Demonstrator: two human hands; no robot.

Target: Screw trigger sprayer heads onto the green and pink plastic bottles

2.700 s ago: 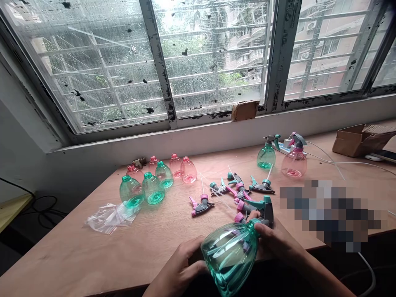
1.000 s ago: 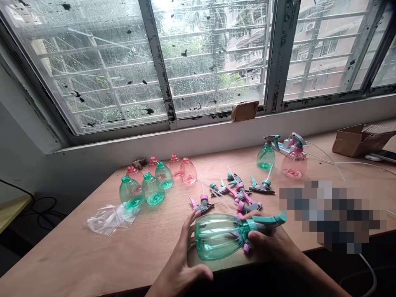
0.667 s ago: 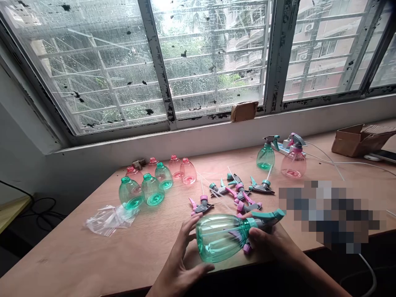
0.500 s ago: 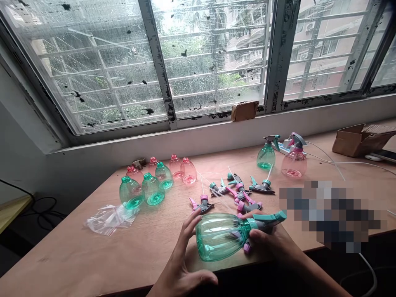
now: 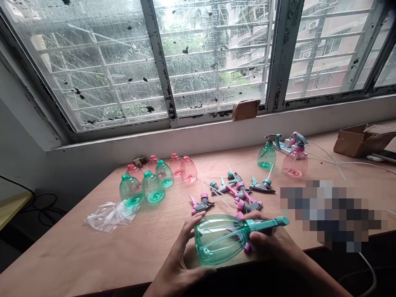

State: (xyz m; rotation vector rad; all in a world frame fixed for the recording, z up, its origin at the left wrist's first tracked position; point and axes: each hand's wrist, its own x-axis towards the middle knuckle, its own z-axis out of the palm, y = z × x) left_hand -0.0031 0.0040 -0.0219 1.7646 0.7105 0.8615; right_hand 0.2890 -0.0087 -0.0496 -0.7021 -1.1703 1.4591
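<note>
A clear green spray bottle (image 5: 220, 240) lies on its side in my hands over the table's front edge, with its base to the left. Its trigger sprayer (image 5: 268, 224) is seated on the neck, and a dip tube shows inside. My left hand (image 5: 183, 251) cups the base, fingers along the far side and thumb beneath. At the neck, my right hand (image 5: 272, 241) grips the collar with its thumb in front and fingers behind. Just beyond lie several loose pink-grey and green-grey trigger sprayers (image 5: 250, 206), some partly hidden by the bottle.
Several open green bottles (image 5: 153, 189) and pink bottles (image 5: 188, 170) stand at the back left, beside clear plastic bags (image 5: 107, 216). A green spray bottle (image 5: 266, 156) and a pink one (image 5: 295, 163) stand back right near a power strip, cables and a cardboard box (image 5: 360, 142).
The bottle has turned about its long axis, so the sprayer's green lever faces me more. My left thumb has come in under the bottle, and its base has dipped slightly.
</note>
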